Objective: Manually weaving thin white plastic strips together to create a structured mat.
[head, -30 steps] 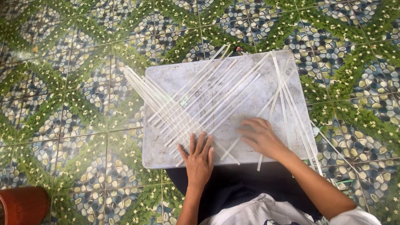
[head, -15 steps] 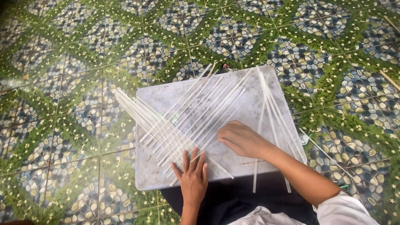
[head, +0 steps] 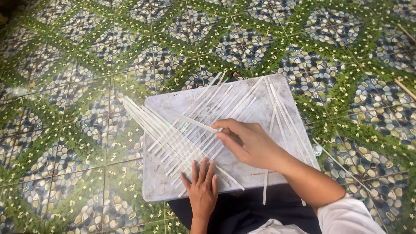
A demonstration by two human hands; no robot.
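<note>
The left hand (head: 203, 187) lies flat, palm down and fingers spread, pressing on the near ends of the crossed white strips (head: 182, 138) close to the near edge of the board (head: 277, 102). The right hand (head: 248, 143) is just beside it, a little farther up the board, with its fingers drawn together on one single strip (head: 193, 121) that it lifts at a slant above the others; the thumb side is hidden, so the exact pinch cannot be told. The two hands are apart, not touching.

The strips lie in two fans that cross in the middle of the board. One fan runs past the left edge onto the tiled floor (head: 78, 56); the other reaches the far edge. A looser group of strips (head: 286, 117) lies along the right side, a few hanging over the near edge toward the dark cloth (head: 242, 212) on the lap. The bare far left corner and the near left corner of the board leave open room, and the floor to the left and beyond is open too.

Compared with half a second ago, the right hand has moved left from the loose group toward the middle and now has a strip raised, while the left hand has stayed pressed at the same spot.
</note>
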